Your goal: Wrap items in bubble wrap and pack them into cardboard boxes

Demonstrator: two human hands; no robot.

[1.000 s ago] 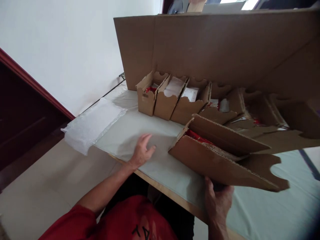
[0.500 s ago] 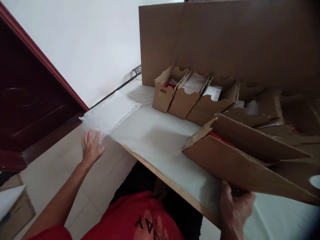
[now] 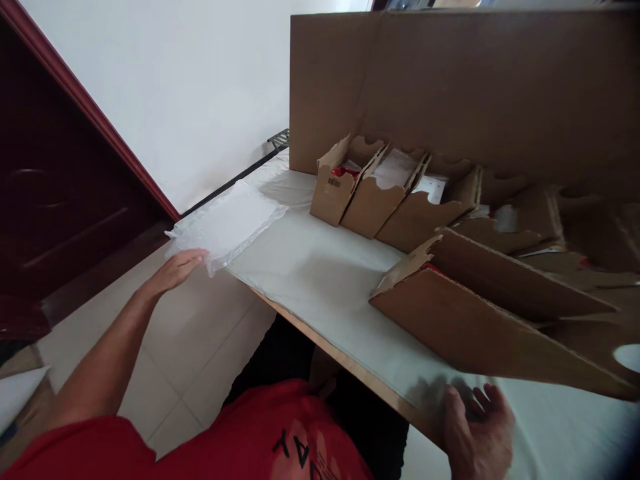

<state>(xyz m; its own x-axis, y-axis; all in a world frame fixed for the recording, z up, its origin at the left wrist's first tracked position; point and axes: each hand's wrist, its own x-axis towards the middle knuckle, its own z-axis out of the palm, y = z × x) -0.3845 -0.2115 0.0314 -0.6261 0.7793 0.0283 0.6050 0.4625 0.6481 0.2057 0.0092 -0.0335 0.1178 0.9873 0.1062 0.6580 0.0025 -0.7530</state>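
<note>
My left hand [image 3: 176, 270] is at the near edge of a stack of clear plastic bags [image 3: 235, 217], its fingers stretched out and seen edge-on. Its fingertips meet or overlap the bags' crinkled edge; I cannot tell whether they press on it. My right hand [image 3: 480, 427] rests by the table's front edge, palm up, with thumb and loosely curled fingers apart and nothing in them. Just beyond it lies a long open cardboard bin [image 3: 480, 327], with a bit of red inside.
Several cardboard bins [image 3: 333, 197] with plastic packets and white cards stand in a row before a tall cardboard panel [image 3: 450, 87]. Pale cloth covers the table [image 3: 310, 267]. To the left are a white wall [image 3: 200, 87], a dark red door [image 3: 60, 187] and a tiled floor [image 3: 175, 333].
My left hand has turned from spread fingers to a flat, edge-on pose at the bags. My right hand has drawn slightly back from the long cardboard bin, its fingers now showing.
</note>
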